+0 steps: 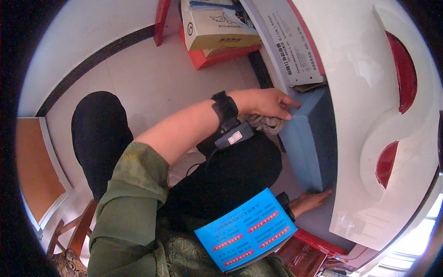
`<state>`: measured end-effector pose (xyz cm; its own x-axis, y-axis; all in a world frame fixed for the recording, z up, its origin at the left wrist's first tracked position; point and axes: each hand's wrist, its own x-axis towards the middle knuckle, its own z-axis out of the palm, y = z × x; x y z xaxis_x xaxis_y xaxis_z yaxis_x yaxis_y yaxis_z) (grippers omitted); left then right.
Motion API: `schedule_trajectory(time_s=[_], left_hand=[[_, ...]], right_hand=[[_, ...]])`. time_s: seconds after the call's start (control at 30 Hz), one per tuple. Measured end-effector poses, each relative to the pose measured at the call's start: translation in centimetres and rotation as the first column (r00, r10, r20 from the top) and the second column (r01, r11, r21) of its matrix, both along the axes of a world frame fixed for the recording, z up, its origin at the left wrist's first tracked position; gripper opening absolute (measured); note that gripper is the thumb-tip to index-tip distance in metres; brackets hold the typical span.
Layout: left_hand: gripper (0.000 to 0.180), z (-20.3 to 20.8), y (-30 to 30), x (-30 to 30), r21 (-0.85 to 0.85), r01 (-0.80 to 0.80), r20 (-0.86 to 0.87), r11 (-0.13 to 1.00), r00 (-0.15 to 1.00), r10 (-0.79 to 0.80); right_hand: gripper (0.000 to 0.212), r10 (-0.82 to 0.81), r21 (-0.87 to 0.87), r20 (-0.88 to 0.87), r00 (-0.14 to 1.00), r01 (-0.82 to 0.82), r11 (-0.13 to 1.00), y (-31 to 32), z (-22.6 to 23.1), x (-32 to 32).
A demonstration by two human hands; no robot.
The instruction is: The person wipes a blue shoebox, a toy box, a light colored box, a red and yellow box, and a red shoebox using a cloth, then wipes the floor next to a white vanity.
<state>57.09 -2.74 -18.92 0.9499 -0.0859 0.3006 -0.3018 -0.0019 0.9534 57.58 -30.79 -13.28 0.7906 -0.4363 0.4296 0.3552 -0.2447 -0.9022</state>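
Blue folder point(302, 147) | left hand point(267, 102) top edge | right hand point(310, 200) bottom corner

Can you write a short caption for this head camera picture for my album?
Seated person's left hand and right hand grip a blue box under a white table.

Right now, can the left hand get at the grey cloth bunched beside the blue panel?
Probably yes. The left hand rests on the blue panel's top edge, with the grey cloth bunched directly beneath its fingers, and nothing lies between them.
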Motion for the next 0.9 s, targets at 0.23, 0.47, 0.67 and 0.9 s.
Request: schedule_trajectory(time_s=[0.23, 0.47, 0.67, 0.9], left_hand=[[0.042, 3.2, 1.3, -0.8, -0.061, 0.05, -0.126, 0.997, 0.99, -0.057], [0.058, 5.1, 0.5, -0.5, 0.015, -0.157, -0.007, 0.988, 0.988, 0.157], [0.053, 4.2, 1.0, -0.8, -0.17, 0.005, -0.087, 0.985, 0.996, -0.02], [0.057, 4.6, -0.3, -1.1, -0.206, 0.098, -0.127, 0.974, 0.984, -0.126]], right_hand=[[0.051, -0.022, -0.102, 0.079, 0.997, 0.03, 0.994, 0.7, 1.0, -1.0], [0.052, -0.057, 0.039, 0.019, 0.998, 0.056, 0.998, -1.9, 0.9, -0.4], [0.052, 0.032, 0.169, -0.006, 0.999, -0.031, 0.985, -1.9, -1.0, -0.2], [0.052, 0.054, 0.209, 0.048, 0.997, -0.063, 0.976, -2.4, -1.2, -0.7]])
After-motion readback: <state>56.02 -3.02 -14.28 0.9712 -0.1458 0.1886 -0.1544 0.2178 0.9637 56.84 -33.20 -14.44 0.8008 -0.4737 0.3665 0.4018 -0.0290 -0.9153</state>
